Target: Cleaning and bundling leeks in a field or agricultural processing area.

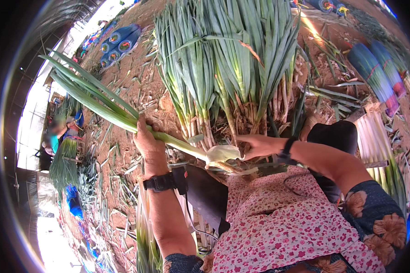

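My left hand (149, 140) is closed round a large green onion (182, 144), whose long green leaves stretch to the upper left. Its pale root end lies toward my right hand (259, 146). There a loose, whitish outer layer (223, 154) flares away from the stalk, and the fingers of my right hand are pinched at its edge. Right behind both hands stands a dense pile of unpeeled green onions (232, 59), leaves up and brownish roots down.
Peeled white stalks (373, 134) lie in a bundle at my right, and more stalks (146, 227) lie by my left forearm. Wrapped bundles (373, 75) rest at the far right, others (120, 44) at the far left. Another person (57, 134) is at the left. Leaf scraps litter the soil.
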`<state>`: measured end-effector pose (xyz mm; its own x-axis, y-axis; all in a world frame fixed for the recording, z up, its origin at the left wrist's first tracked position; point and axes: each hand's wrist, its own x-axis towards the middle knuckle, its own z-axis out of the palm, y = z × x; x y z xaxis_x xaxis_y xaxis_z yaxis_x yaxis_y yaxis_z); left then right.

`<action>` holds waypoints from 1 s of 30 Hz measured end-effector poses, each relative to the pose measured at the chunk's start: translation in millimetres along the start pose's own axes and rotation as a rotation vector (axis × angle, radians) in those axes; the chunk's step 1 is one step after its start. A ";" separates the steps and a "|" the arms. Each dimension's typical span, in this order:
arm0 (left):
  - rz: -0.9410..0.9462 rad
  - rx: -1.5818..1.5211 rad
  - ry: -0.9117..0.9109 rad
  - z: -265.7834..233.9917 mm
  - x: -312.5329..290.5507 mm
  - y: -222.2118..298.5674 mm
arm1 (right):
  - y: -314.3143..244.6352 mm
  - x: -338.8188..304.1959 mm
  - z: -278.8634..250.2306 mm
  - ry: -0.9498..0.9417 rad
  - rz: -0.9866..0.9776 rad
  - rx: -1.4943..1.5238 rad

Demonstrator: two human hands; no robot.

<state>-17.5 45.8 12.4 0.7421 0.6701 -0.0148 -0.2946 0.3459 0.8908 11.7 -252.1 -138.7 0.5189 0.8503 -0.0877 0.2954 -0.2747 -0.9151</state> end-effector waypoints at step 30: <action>0.142 -0.122 0.096 -33.9 1.5 39.8 | -103.8 22.4 30.0 0.038 0.009 -0.011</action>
<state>-48.5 82.8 32.4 0.6289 0.7753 0.0587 -0.4673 0.3165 0.8255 -31.4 -191.1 -57.5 0.5513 0.8304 -0.0809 0.2989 -0.2871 -0.9101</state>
